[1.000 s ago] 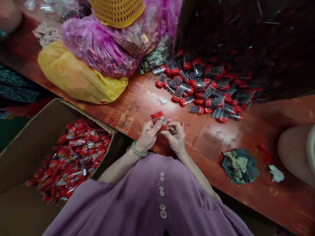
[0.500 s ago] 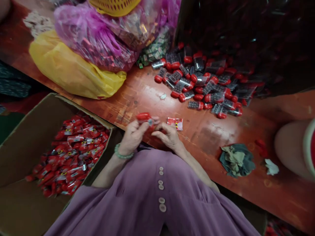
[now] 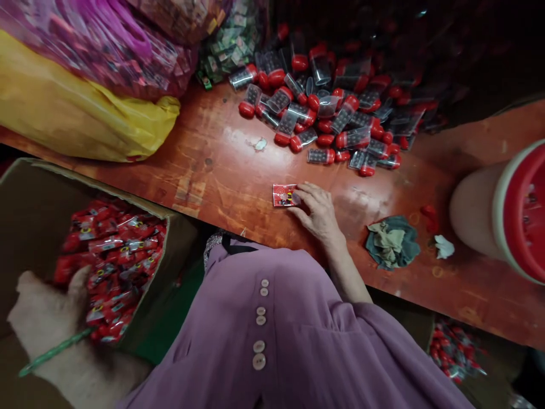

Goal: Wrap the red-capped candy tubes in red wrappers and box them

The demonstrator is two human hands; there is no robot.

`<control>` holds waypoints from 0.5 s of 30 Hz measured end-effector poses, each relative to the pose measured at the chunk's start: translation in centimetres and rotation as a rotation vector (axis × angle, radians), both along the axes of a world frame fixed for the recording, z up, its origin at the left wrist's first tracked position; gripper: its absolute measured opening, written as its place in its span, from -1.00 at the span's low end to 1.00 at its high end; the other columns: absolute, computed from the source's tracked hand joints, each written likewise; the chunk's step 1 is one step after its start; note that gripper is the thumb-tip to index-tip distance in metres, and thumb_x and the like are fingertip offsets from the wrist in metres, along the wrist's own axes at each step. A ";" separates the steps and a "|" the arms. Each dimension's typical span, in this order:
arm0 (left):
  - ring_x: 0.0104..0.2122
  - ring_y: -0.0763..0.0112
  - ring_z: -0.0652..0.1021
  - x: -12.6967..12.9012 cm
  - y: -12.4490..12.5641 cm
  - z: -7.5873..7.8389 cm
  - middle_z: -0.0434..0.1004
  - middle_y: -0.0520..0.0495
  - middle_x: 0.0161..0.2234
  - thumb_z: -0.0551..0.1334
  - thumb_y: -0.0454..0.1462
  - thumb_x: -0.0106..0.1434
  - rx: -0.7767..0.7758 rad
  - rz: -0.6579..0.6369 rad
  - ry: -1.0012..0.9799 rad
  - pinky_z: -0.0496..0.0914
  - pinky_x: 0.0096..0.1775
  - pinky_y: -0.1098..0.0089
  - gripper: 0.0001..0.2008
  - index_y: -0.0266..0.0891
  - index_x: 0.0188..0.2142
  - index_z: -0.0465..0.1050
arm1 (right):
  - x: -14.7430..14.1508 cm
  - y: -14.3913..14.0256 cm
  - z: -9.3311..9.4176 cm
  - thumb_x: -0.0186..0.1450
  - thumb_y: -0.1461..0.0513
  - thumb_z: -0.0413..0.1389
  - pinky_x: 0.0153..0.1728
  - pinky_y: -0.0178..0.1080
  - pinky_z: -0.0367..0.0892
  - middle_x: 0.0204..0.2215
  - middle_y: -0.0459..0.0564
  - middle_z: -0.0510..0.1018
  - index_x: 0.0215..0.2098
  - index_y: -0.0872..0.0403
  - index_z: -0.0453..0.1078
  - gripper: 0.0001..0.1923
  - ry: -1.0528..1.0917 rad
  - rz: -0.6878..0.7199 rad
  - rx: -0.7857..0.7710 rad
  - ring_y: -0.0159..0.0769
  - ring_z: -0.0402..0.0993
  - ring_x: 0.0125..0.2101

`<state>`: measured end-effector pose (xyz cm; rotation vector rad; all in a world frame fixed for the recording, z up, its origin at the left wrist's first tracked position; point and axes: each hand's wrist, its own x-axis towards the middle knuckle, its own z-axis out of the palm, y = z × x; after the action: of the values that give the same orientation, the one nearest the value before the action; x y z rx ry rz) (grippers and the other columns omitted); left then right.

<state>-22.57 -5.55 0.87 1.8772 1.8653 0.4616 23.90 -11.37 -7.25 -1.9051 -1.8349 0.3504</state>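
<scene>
Left hand (image 3: 46,318) is down in the cardboard box (image 3: 25,199) on the packed red packets (image 3: 114,255), blurry, so can't tell if it's gripping anything. Right hand (image 3: 317,213) lies flat on the table (image 3: 213,170), fingertips touching a red sachet (image 3: 284,195), not pinching it. Further back sits the pile of red-capped clear cases (image 3: 323,113).

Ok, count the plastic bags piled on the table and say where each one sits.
2 in view. The yellow bag lies at the table's far left edge; the pink bag rests on top of it, behind. More may be hidden beyond the frame.
</scene>
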 end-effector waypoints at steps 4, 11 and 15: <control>0.17 -0.49 0.36 3.3 1.5 -0.6 0.54 -0.14 0.05 0.32 -0.02 0.13 0.170 0.214 0.270 0.30 -0.03 -0.42 -0.44 0.07 0.14 0.37 | 0.3 -0.2 -1.0 0.41 0.12 0.08 0.07 0.04 0.27 0.06 0.17 0.59 -0.02 0.05 0.53 -0.72 -0.082 0.024 -0.017 -0.02 0.42 0.15; 0.03 0.13 0.59 22.9 3.5 -5.1 0.60 -0.19 0.02 0.24 -0.17 0.34 0.275 -0.800 -0.326 0.46 0.12 0.10 -0.67 -0.19 0.05 0.50 | -0.2 -0.2 -1.2 0.41 0.20 0.09 0.04 0.01 0.28 -0.04 0.12 0.64 -0.09 0.02 0.57 -0.78 -0.107 0.031 0.026 -0.08 0.45 0.06; 0.14 0.06 0.51 29.2 3.6 -7.1 0.52 -0.38 0.09 0.17 -0.32 0.36 0.259 -1.053 -0.237 0.40 0.19 0.02 -0.67 -0.37 0.08 0.47 | -0.7 0.2 -0.3 0.41 0.24 0.08 0.03 -0.01 0.27 -0.02 0.10 0.64 -0.07 0.01 0.56 -0.77 -0.166 0.042 -0.018 -0.09 0.46 0.05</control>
<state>6.67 -1.95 -6.28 2.4974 0.5094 0.5103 23.16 -11.15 -7.55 -1.9614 -1.9866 0.2294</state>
